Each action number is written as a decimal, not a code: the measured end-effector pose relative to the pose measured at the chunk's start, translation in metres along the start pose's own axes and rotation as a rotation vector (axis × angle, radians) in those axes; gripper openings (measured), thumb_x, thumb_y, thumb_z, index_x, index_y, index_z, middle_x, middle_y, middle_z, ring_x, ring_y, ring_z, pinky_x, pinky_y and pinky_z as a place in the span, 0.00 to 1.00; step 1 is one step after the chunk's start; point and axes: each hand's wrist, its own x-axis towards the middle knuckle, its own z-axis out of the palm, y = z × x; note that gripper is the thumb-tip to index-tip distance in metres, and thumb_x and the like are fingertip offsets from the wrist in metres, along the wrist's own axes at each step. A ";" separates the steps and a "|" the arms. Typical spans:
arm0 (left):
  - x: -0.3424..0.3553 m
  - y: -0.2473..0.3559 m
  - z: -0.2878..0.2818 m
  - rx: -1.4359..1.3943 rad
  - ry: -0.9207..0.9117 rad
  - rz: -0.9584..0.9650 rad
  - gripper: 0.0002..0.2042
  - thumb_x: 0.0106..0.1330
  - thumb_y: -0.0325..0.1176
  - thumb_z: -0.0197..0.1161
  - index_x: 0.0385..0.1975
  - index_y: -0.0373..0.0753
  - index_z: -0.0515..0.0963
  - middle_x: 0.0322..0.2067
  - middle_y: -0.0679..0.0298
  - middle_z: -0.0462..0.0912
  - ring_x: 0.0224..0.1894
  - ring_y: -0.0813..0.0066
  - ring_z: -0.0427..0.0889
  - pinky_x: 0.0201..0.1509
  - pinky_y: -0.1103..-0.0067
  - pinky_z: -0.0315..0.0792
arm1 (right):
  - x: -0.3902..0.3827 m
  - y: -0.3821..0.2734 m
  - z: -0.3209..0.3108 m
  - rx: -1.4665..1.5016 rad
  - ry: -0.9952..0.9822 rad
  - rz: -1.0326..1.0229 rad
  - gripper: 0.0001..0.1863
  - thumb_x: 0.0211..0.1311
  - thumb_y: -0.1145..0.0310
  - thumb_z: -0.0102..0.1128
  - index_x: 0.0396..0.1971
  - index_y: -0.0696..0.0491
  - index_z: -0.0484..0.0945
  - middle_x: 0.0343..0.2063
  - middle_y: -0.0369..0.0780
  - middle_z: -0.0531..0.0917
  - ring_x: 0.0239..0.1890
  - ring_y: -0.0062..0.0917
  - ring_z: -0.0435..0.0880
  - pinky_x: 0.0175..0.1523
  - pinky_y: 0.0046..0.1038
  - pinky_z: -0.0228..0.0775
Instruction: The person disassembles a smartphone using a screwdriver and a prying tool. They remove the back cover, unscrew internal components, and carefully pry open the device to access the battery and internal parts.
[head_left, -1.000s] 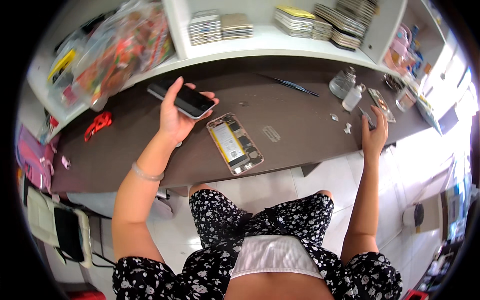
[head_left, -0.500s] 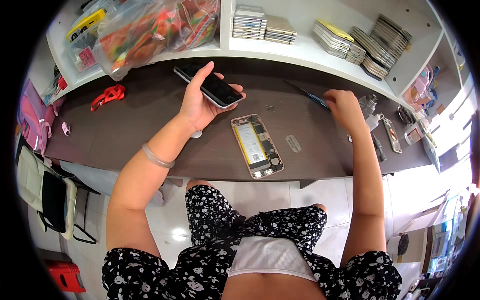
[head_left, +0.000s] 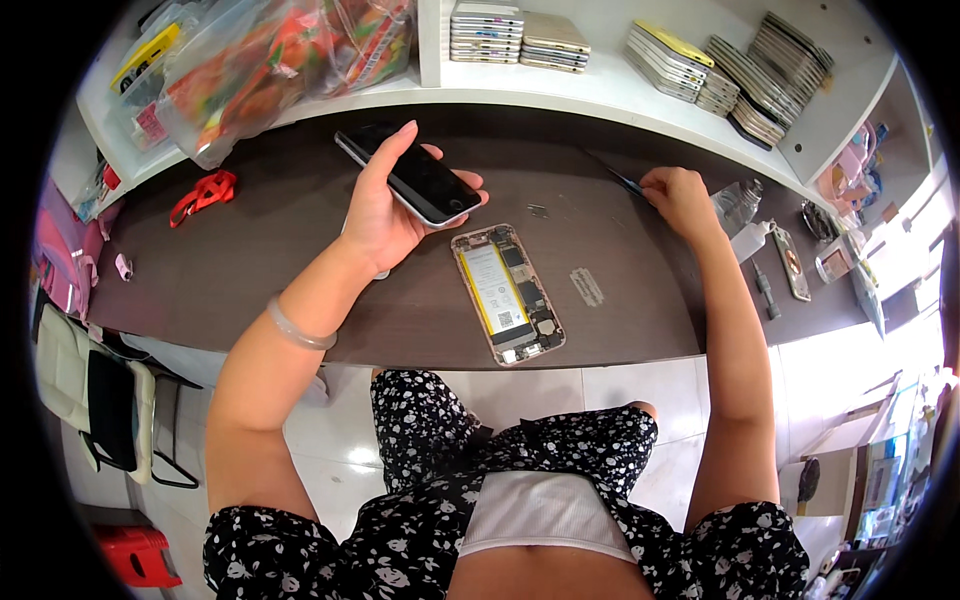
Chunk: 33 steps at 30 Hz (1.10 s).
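Head view: on the brown desk [head_left: 250,285], the opened phone [head_left: 508,294], interior exposed, lies with its long axis running far-left to near-right. Nearer it, the left hand [head_left: 387,213] has thumb and fingers closed around a black-fronted phone [head_left: 434,183]. The right hand [head_left: 683,200], right of and beyond the opened phone, pinches slim dark tweezers [head_left: 627,182] by their near end, tips directed far-left.

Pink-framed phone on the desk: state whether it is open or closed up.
Open: the pink-framed phone lies with its insides exposed, the yellow-edged battery and the circuit board both showing uncovered.
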 end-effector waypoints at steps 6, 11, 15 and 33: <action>0.001 0.001 0.001 0.009 0.007 0.004 0.20 0.61 0.56 0.53 0.34 0.43 0.74 0.37 0.44 0.79 0.43 0.46 0.79 0.32 0.73 0.77 | -0.002 -0.003 0.003 0.053 0.014 -0.025 0.08 0.49 0.75 0.57 0.31 0.56 0.80 0.26 0.47 0.82 0.31 0.39 0.82 0.38 0.33 0.73; 0.001 0.001 -0.002 -0.006 -0.004 0.005 0.21 0.61 0.56 0.53 0.34 0.42 0.74 0.37 0.44 0.79 0.43 0.46 0.79 0.32 0.72 0.78 | 0.001 0.002 0.007 0.068 0.017 -0.013 0.09 0.50 0.76 0.56 0.33 0.55 0.80 0.27 0.47 0.82 0.32 0.40 0.82 0.39 0.33 0.73; 0.000 0.000 -0.001 0.002 -0.028 -0.003 0.21 0.61 0.56 0.52 0.34 0.42 0.75 0.37 0.44 0.79 0.44 0.46 0.78 0.33 0.72 0.78 | 0.000 0.003 0.007 0.074 0.029 -0.023 0.09 0.51 0.75 0.56 0.33 0.54 0.80 0.29 0.47 0.82 0.34 0.40 0.81 0.40 0.34 0.73; 0.001 -0.002 -0.001 0.009 -0.060 -0.022 0.21 0.62 0.55 0.51 0.34 0.41 0.77 0.37 0.41 0.79 0.42 0.45 0.80 0.34 0.70 0.77 | -0.001 0.007 0.010 -0.099 0.005 -0.019 0.11 0.48 0.72 0.60 0.34 0.55 0.81 0.30 0.48 0.81 0.36 0.41 0.80 0.42 0.36 0.71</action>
